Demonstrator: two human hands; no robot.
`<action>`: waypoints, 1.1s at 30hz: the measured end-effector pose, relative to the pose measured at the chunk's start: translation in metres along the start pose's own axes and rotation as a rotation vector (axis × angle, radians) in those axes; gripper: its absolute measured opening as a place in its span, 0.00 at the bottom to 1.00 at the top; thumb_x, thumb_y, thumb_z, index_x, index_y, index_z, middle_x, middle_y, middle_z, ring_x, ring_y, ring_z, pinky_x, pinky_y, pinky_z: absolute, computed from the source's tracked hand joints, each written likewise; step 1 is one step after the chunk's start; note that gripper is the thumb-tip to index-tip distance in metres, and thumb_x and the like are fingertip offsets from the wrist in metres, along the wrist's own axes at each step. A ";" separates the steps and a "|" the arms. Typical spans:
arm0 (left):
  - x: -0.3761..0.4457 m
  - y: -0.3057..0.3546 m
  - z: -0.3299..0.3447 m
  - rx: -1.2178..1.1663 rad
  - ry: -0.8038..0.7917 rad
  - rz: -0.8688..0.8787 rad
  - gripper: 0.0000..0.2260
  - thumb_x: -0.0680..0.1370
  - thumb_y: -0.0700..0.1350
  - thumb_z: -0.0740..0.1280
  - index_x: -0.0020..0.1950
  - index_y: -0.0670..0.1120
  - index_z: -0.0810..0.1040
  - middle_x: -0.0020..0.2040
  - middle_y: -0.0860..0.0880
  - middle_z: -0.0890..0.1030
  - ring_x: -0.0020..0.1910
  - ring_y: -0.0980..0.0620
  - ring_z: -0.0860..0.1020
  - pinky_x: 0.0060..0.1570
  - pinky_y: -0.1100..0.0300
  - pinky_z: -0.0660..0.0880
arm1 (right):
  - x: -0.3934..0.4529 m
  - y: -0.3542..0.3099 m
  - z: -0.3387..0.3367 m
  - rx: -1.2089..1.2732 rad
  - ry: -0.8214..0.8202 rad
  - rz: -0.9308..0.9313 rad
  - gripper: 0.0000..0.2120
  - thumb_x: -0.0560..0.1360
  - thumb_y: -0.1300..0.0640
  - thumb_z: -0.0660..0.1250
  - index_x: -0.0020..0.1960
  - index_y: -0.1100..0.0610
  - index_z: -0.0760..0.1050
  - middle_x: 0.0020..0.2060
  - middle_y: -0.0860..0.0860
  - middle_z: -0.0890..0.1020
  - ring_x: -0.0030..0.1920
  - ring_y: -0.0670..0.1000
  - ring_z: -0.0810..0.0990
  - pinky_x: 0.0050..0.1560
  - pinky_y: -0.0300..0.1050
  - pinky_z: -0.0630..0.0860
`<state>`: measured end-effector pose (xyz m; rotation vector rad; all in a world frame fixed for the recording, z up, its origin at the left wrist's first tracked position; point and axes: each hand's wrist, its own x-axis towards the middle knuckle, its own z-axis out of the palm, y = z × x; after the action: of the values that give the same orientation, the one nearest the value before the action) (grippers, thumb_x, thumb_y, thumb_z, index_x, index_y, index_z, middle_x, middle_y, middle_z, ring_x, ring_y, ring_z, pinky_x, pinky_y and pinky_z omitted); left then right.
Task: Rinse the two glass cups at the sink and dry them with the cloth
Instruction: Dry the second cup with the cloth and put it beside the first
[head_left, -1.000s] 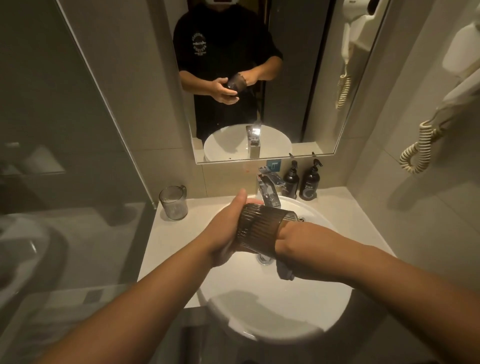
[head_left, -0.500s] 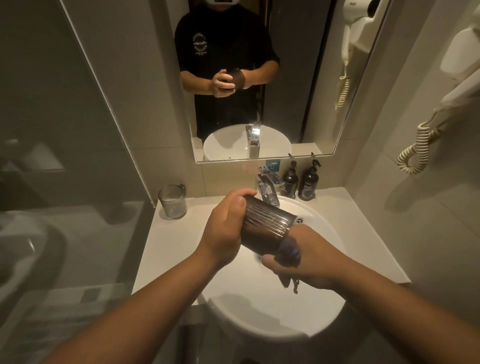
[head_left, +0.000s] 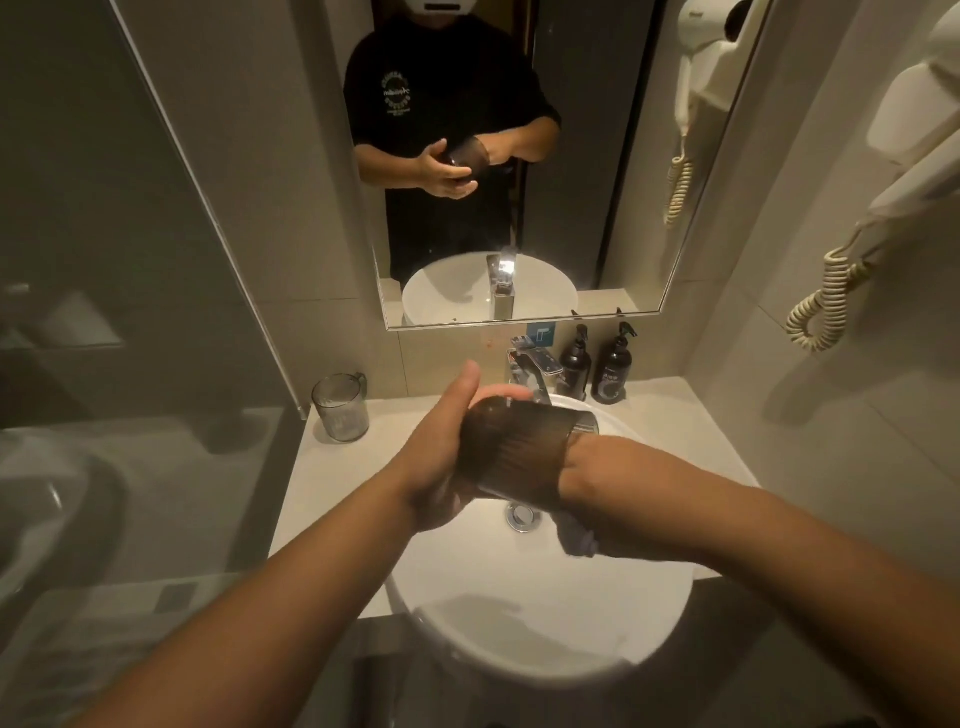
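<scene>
Two hands work one ribbed dark glass cup (head_left: 511, 449) above the white sink basin (head_left: 545, 623). Against half a second ago, the cup has tipped back toward level, lying on its side with its mouth to the right, and the right hand (head_left: 597, 475), which was then below the rim with cloth bunched at the mouth, is now pushed into the cup so that its fingers are out of sight. The left hand's thumb, then curled over the base, now points up and away.

Cup: smoky brown, see-through, vertical ribs down the wall, plain band at the rim. It is held over the drain (head_left: 521, 516), just in front of the chrome faucet (head_left: 530, 371).

Left hand (head_left: 441, 457): open, cradling grip, palm against the cup's base end, fingers spread behind it, thumb raised clear. Right hand: inside the cup; a fold of bluish-grey cloth (head_left: 577, 540) hangs out beneath the wrist. Whether the hidden fingers are clenched on the cloth cannot be told.

Second cup: a clear glass mug (head_left: 340, 408) with a handle stands upright on the bench (head_left: 332, 467) left of the basin, well apart from the hands. Two dark pump bottles (head_left: 613, 366) stand right of the faucet. The mirror (head_left: 498, 156) above reflects the same hold.
</scene>
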<state>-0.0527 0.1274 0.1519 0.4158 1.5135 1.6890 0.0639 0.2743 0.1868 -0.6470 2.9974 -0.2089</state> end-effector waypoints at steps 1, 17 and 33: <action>0.002 0.002 -0.001 0.032 -0.012 -0.019 0.27 0.76 0.68 0.54 0.55 0.52 0.84 0.55 0.44 0.85 0.56 0.44 0.83 0.53 0.44 0.80 | 0.000 -0.003 0.001 -0.032 -0.020 -0.028 0.05 0.63 0.59 0.64 0.33 0.56 0.79 0.31 0.51 0.77 0.32 0.50 0.71 0.30 0.39 0.64; 0.009 -0.022 -0.010 0.389 0.110 0.423 0.16 0.77 0.62 0.54 0.52 0.60 0.79 0.53 0.48 0.81 0.56 0.44 0.80 0.59 0.39 0.77 | -0.001 -0.015 0.033 0.874 0.198 0.399 0.05 0.73 0.56 0.71 0.47 0.54 0.79 0.30 0.42 0.80 0.32 0.44 0.79 0.37 0.39 0.78; 0.034 -0.036 -0.037 -0.536 0.347 -0.041 0.26 0.81 0.64 0.56 0.58 0.45 0.80 0.52 0.41 0.86 0.51 0.40 0.82 0.46 0.48 0.80 | -0.032 0.018 0.023 2.099 1.033 0.300 0.22 0.72 0.62 0.63 0.66 0.67 0.72 0.61 0.63 0.79 0.62 0.60 0.78 0.62 0.49 0.75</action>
<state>-0.0875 0.1258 0.1007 -0.1997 1.2119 2.1179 0.0875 0.3009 0.1622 0.3249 1.2833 -3.2889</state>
